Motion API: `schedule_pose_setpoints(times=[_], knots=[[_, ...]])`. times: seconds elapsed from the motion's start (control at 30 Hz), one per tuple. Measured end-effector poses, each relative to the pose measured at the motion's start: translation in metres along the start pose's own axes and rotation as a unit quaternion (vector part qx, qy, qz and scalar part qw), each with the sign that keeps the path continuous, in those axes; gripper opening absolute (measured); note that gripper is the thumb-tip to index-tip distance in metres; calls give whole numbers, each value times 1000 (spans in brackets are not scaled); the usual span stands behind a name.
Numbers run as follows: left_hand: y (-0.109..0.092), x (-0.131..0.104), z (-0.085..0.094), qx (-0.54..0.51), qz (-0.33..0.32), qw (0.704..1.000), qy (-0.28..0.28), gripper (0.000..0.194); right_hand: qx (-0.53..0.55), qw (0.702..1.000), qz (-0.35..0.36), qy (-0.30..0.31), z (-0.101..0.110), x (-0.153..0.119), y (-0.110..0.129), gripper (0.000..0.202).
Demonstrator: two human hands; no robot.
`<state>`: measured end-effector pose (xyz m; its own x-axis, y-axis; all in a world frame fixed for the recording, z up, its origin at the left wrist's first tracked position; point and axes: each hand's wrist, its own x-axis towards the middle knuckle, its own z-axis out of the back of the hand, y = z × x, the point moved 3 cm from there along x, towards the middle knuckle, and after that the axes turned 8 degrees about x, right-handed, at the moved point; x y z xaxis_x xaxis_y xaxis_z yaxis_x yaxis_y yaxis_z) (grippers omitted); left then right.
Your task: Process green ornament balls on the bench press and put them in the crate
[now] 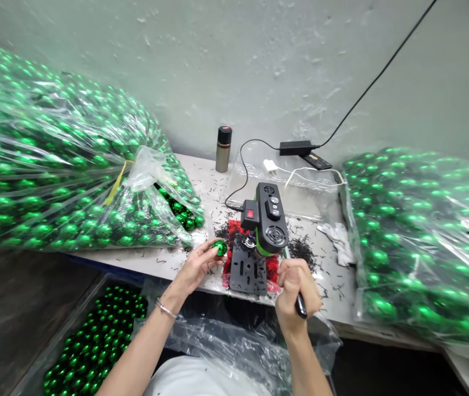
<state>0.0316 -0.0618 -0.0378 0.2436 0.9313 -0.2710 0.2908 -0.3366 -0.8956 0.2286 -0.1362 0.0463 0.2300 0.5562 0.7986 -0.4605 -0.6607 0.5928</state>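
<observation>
Between the fingers of my left hand (198, 265) is a shiny green ball (219, 248), just left of a small bench drill press (272, 217). My right hand (298, 289) is wrapped round the black-ended lever handle (301, 306) on the machine's right side. The machine has a black motor housing, a red switch (250, 213) and a slotted black base plate (247, 269). Red material (272, 270) lies under and around the base, strewn with black shavings (300, 252). The machine's head hides part of its working end.
A big clear bag (73, 181) of green balls lies left, torn open near the machine; another bag (419, 247) stands right. Below left is a container of green balls (98, 341). Behind are a bottle (223, 149), a power adapter (296, 148), a white plug (270, 166) and cables. White gloves (340, 245) lie right.
</observation>
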Motion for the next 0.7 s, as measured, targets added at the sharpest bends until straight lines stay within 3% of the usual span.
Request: schedule_pose_setpoints(times=[0.13, 0.33, 0.43, 0.53, 0.6, 0.7], knots=[[10, -1, -15, -50, 19, 998, 14, 52, -2, 1000, 1, 9, 0, -2, 0, 30], [13, -2, -21, 15, -23, 1000, -2, 51, -8, 1000, 1, 12, 1, 0, -1, 30], [11, -9, -21, 66, -46, 997, -1, 47, 2, 1000, -19, -10, 2, -6, -5, 7], [16, -25, -28, 89, -39, 995, 31, 44, 26, 990, -112, -77, 7, -32, -9, 47], [29, -41, -38, 88, -3, 993, 76, 46, 23, 973, -214, -85, 11, -61, -9, 52], [63, -65, -54, 108, 44, 982, 146, 56, 23, 936, -351, 9, 18, -114, -7, 49]])
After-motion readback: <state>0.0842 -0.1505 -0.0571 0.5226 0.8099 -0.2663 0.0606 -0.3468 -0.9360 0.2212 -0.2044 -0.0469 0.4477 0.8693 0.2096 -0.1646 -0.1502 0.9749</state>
